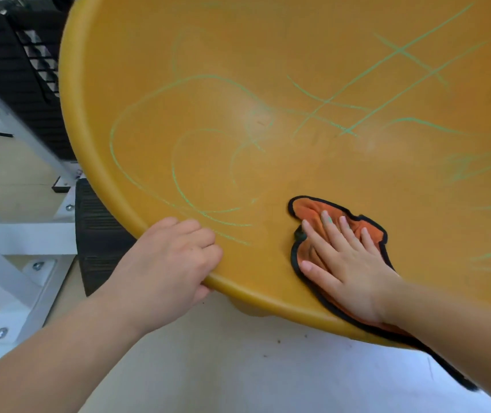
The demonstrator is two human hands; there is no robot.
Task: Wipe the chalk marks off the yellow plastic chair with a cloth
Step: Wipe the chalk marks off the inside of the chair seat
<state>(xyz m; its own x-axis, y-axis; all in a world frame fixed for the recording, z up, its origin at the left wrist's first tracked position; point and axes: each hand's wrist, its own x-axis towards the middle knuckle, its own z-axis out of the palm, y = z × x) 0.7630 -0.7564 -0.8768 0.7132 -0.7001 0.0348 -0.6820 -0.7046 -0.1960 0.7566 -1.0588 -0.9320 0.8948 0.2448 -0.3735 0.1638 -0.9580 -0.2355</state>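
Yellow plastic chair [298, 40], smooth and curved, carries green chalk marks [366, 84] beyond the fingers. Left hand [164, 263] grips its rounded rim. Right hand [345, 260] presses flat, fingers straight, on a crumpled orange cloth [307, 210].

wht bolted metal frame [15, 234] on l, blk ribbed mat [101, 234], pale floor [238, 368].

No readable writing

Nothing legible is showing: the green chalk marks [399, 50] on the yellow chair [268, 40] are forming only loops and crossed lines, not letters or numbers.

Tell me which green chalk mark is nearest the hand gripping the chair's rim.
The looping scribble at left: its lowest strokes reach the left hand, unlike the grid.
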